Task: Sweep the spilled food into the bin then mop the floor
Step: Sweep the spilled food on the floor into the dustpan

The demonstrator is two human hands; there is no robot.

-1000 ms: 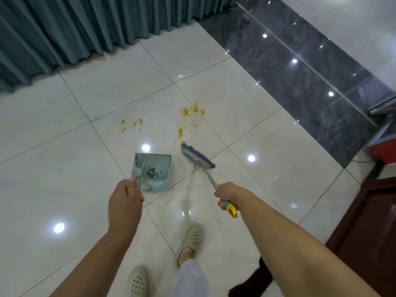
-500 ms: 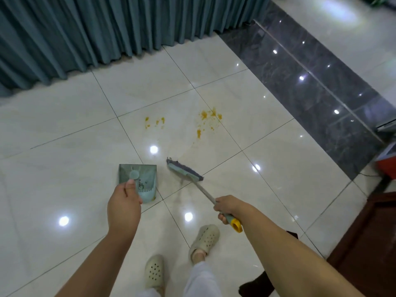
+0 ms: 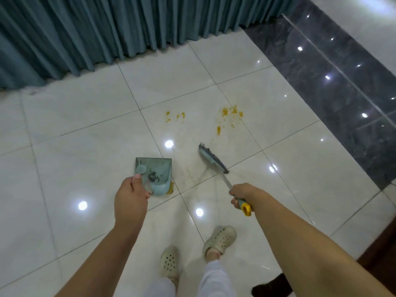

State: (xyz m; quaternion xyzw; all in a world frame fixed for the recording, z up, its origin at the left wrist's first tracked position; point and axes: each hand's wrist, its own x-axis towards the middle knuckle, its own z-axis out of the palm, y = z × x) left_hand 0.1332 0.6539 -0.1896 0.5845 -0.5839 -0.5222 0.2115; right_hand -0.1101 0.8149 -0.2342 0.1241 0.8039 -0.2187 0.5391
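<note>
Sweep step, not begun: your left hand (image 3: 130, 197) grips dustpan (image 3: 154, 175), right hand (image 3: 243, 195) grips broom (image 3: 214, 160). Next: reach spilled food (image 3: 230, 116) on far floor (image 3: 85, 151).

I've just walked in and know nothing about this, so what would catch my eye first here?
Probably the orange food spill splattered on the pale floor tiles, with a smaller patch to its left, both short of the teal curtain. Nearer the person, the left hand holds a light-blue dustpan and the right hand grips a small brush, its head resting on the tiles just below the spill.
</note>
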